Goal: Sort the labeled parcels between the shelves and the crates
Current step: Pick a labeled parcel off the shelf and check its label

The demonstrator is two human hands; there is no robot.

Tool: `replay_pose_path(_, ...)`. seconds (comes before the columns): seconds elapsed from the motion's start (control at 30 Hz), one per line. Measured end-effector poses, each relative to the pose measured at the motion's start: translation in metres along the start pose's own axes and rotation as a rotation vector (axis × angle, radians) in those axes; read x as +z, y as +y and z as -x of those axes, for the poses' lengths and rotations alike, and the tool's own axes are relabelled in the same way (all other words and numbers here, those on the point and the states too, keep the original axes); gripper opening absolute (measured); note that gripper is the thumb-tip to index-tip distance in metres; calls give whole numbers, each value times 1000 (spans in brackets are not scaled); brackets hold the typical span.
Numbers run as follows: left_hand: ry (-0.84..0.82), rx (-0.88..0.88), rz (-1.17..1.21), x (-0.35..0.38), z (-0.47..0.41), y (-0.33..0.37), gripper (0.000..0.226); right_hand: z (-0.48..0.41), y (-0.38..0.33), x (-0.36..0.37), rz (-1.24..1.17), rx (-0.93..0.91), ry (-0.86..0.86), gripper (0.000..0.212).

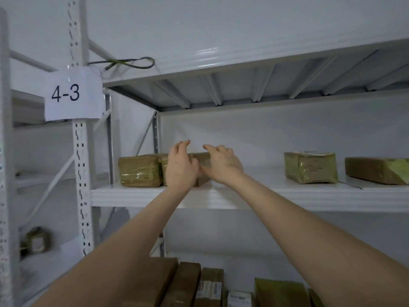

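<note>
On the white metal shelf (pixel 155 197) at chest height stand brown taped parcels. My left hand (pixel 180 166) and my right hand (pixel 222 165) are raised side by side in front of a brown parcel (pixel 202 160), fingers spread, holding nothing. That parcel is mostly hidden behind both hands. Left of it sits a tape-wrapped parcel (pixel 140 170), pressed against another one partly covered by my left hand. Further right on the same shelf stand a labeled parcel (pixel 309 167) and a flat brown parcel (pixel 376 170).
A paper sign reading 4-3 (pixel 74 95) is taped to the perforated upright. Several parcels (pixel 194 284) fill the shelf below. A small parcel (pixel 36 240) lies in the neighbouring bay at lower left. The upper shelf's underside (pixel 243 85) hangs overhead.
</note>
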State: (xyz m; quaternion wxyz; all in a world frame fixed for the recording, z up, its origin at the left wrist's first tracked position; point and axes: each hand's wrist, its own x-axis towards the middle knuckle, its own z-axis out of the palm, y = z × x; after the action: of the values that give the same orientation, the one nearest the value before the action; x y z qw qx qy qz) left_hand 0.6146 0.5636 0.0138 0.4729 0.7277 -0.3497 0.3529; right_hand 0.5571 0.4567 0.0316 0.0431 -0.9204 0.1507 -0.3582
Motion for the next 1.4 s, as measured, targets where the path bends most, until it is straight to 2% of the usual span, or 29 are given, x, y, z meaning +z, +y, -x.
replay_pose_path(0.1, 16, -84, 14, -19, -9, -32, 52, -14, -20, 21, -1, -10, -74, 71)
replay_pose_path(0.2, 23, -160, 51, -25, -19, -52, 51, -19, -17, 31, 8, -7, -75, 60)
replay_pose_path(0.4, -97, -295, 178, -9, -24, -52, 52, -14, -3, 29, -271, 55, 124, 27)
replay_pose_path(0.5, -99, -329, 269, -4, -31, -45, 55, -7, 1, 26, -428, 77, 231, 12)
replay_pose_path(0.8, -147, -381, 484, 14, -23, -33, 39, 13, 18, 15, -527, 257, 425, 22)
replay_pose_path(0.9, -188, -408, 568, 18, -16, -23, 37, 22, 27, 6, -525, 325, 440, 26)
replay_pose_path(1.0, -179, -387, 610, 16, -8, -10, 33, 31, 30, -3, -614, 411, 447, 22)
replay_pose_path(1.07, -152, -370, 634, 14, -1, -1, 29, 39, 31, -10, -728, 458, 442, 33)
replay_pose_path(1.17, -127, -349, 650, 10, 12, 20, 22, 57, 32, -25, -878, 519, 376, 65)
replay_pose_path(1.2, -130, -344, 651, 8, 17, 27, 19, 63, 34, -29, -902, 530, 359, 66)
replay_pose_path(1.3, -126, -341, 655, 4, 32, 48, 11, 82, 39, -36, -971, 529, 382, 46)
replay_pose_path(1.4, -149, -318, 644, -4, 52, 59, 20, 100, 40, -40, -959, 524, 409, 34)
